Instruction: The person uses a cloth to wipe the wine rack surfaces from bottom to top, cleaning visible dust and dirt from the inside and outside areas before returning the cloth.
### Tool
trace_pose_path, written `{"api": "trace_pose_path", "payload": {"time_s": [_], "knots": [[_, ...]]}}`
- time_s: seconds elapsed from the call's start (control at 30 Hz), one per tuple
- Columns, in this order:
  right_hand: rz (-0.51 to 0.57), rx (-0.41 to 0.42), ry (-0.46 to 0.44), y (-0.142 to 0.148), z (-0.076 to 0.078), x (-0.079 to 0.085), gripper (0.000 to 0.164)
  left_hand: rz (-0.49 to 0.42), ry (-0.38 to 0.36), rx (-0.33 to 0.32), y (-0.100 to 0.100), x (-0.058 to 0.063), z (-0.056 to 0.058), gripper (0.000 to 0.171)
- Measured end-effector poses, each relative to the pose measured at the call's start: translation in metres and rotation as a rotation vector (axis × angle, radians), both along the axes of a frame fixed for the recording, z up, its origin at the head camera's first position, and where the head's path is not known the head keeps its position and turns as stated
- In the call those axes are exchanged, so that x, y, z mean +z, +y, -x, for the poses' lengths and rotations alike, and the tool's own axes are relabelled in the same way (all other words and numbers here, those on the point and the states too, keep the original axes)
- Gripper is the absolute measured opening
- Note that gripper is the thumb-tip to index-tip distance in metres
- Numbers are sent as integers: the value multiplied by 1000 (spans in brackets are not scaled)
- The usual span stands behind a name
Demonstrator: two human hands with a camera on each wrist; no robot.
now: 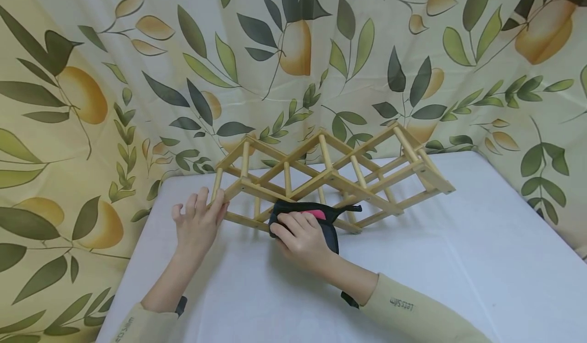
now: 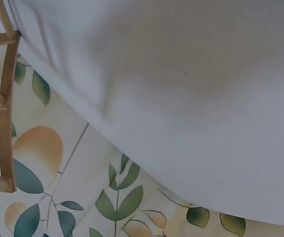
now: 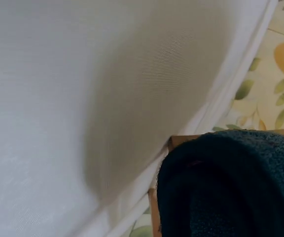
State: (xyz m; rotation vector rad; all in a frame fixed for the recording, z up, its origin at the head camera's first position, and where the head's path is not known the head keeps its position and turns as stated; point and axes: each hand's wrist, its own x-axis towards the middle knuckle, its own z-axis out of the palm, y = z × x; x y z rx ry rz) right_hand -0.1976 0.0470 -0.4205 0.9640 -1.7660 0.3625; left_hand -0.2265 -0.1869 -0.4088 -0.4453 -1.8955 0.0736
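Note:
A pale wooden lattice rack (image 1: 330, 177) with crossed slats and round dowels stands stretched out on the table. At its left end, my left hand (image 1: 197, 226) pinches a slat between forefinger and thumb, the other fingers spread. My right hand (image 1: 300, 241) grips a dark blue fabric pouch-like thing (image 1: 330, 237) at the rack's front. A pink patch (image 1: 315, 214) and a black strap show along its upper edge. In the right wrist view, the textured fabric thing (image 3: 275, 168) with its dark rim covers part of the rack. The left wrist view catches only the rack's slats (image 2: 6, 123).
A white cloth covers the table (image 1: 412, 287). Behind and to the left hangs a curtain (image 1: 220, 32) printed with leaves and yellow fruit. The rack stands near the table's back edge.

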Motion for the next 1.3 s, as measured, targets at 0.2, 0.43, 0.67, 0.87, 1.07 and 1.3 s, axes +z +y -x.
{"api": "trace_pose_path", "payload": {"time_s": [0.2,0.43,0.67,0.87,1.07,1.3], "knots": [[-35,-18,-33,-11,8,-5,13,-30,-30,-32,1,-4,2,20],[-68,-40,-30,-21,14,-8,19,-61,-93,-105,-3,-6,5,21],[-56,-67,-60,-25,17,-12,24,-60,-207,-209,-4,-5,5,22],[-68,-77,-47,-29,19,-15,20,-61,-201,-195,-7,-6,5,21],[-64,-69,-60,-30,20,-17,11,-52,-174,-202,-4,-6,7,18],[-56,-45,-83,-30,22,-16,20,-52,-153,-222,0,-2,11,13]]}}
